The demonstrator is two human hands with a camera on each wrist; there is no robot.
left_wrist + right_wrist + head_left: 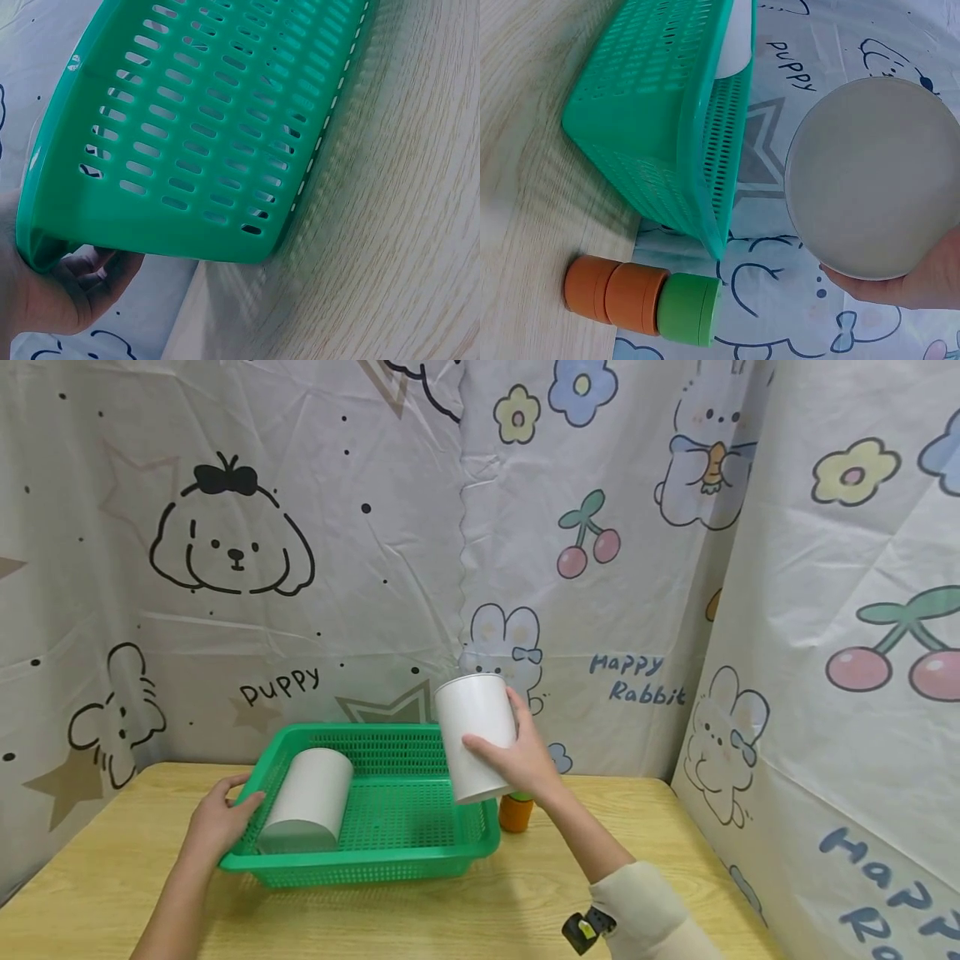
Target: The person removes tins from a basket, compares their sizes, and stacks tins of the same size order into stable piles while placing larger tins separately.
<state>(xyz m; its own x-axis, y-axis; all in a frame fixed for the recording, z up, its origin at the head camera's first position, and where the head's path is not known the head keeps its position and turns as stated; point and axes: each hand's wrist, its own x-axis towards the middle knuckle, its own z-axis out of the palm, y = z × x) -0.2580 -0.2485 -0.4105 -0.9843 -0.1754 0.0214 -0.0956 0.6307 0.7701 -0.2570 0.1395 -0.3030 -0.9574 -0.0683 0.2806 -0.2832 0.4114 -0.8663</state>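
Note:
My right hand (525, 758) grips a white cylinder (474, 735) by its side, holding it slightly tilted above the right end of a green plastic basket (360, 860). The right wrist view shows the round flat end of this cylinder (874, 180), with part of my right hand (919, 277) beside it. A second white cylinder (311, 793) lies on its side in the left part of the basket. My left hand (219, 818) holds the basket's left rim, thumb on top; in the left wrist view its fingers (112, 281) curl under that rim.
Right of the basket stands a short stack of round pieces, with orange ones (634, 296) below and a green one (688, 307) on top. The wooden table (600, 835) meets patterned cloth (375, 568) at the back and a further cloth on the right.

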